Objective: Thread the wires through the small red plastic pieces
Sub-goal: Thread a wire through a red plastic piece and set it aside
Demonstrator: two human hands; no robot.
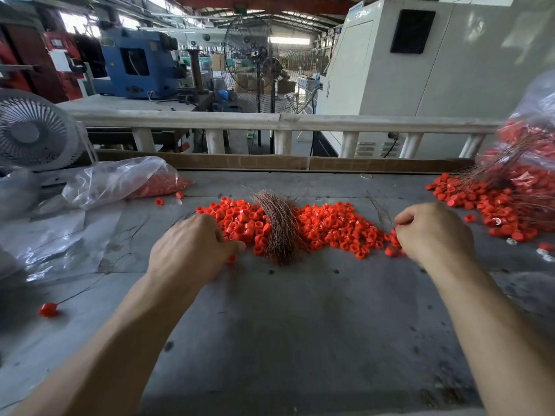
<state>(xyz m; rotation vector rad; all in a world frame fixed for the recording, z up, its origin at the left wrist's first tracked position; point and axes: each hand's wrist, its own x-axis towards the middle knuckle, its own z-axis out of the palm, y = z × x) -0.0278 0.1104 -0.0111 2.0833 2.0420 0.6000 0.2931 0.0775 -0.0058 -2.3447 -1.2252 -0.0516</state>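
Observation:
A heap of small red plastic pieces (330, 226) lies across the middle of the grey table (285, 325). A bundle of thin copper wires (280, 223) rests over the heap. My left hand (192, 247) sits at the heap's left edge, fingers curled down onto the pieces; one red piece (230, 259) shows under its fingertips. My right hand (432, 232) is at the heap's right end, fingers pinching red pieces beside a few loose wires (380, 210). What exactly each hand holds is hidden by its fingers.
A clear bag of red pieces (126, 181) lies at the back left beside a white fan (33, 130). At the right, a large bag (531, 151) spills threaded red pieces with wires. One threaded piece (48, 309) lies at the near left. Plastic sheeting (60, 235) covers the left side.

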